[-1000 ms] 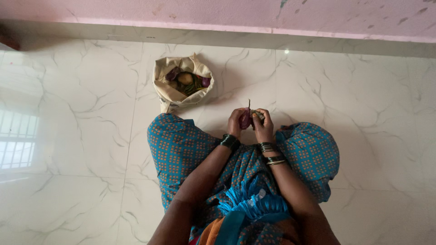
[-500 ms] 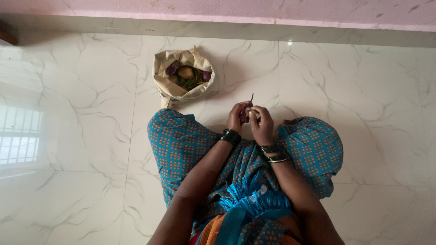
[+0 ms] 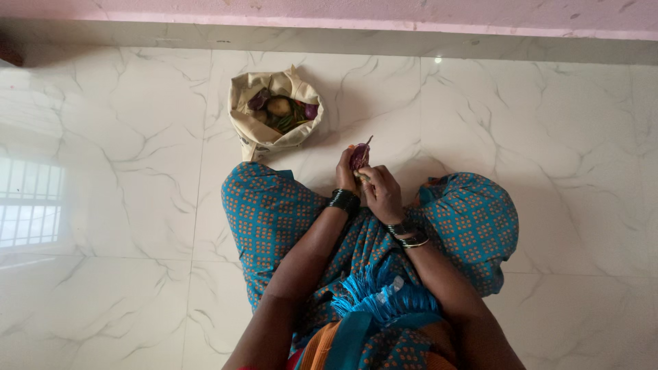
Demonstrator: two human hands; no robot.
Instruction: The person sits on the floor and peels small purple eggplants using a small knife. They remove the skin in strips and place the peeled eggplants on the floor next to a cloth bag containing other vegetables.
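Head view, left hand [image 3: 345, 171] curled around a small purple stemmed vegetable [image 3: 359, 156] above the lap, right hand [image 3: 381, 194] closed against its lower end, open beige cloth bag [image 3: 252, 130] of vegetables on white marble floor [image 3: 534, 137] just beyond the knees.

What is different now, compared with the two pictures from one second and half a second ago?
The left hand has lifted the purple onion a little toward the bag, and its stalk now tilts right. The right hand has dropped below the onion, fingers at its lower end. Both hands still hold it; the bag has not moved on the floor.
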